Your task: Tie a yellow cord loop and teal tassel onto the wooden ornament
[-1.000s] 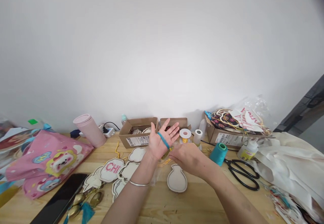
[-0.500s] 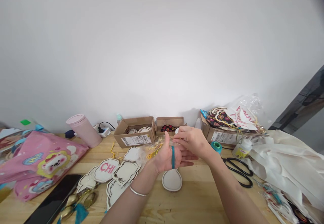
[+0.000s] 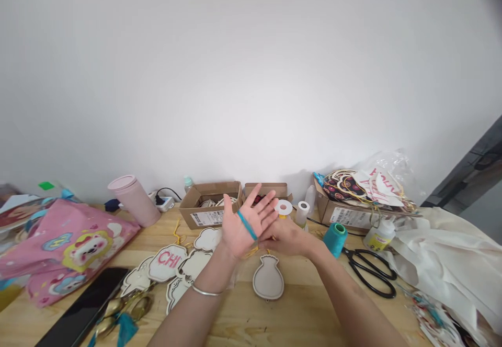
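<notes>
My left hand (image 3: 243,221) is raised over the wooden table (image 3: 314,310), palm up and fingers spread, with teal thread (image 3: 247,225) wound across the palm. My right hand (image 3: 286,236) sits just behind and to the right of it, fingers curled by the thread; what they pinch is hidden. A teal thread spool (image 3: 335,238) stands to the right of that hand. A pouch-shaped wooden cutout (image 3: 268,283) lies on the table below both hands. Yellow cord (image 3: 251,253) shows under the left hand.
Cloud-shaped cutouts (image 3: 172,263), one lettered CHI, lie left of centre. Two open cardboard boxes (image 3: 212,210) stand at the back, with a pink tumbler (image 3: 134,200). Black scissors (image 3: 372,271), a glue bottle (image 3: 379,234), a pink bag (image 3: 66,247) and a black phone (image 3: 82,313) also lie here.
My left hand turned from edge-on back to palm up with fingers spread. My right hand dropped from above the left hand to behind and beside it.
</notes>
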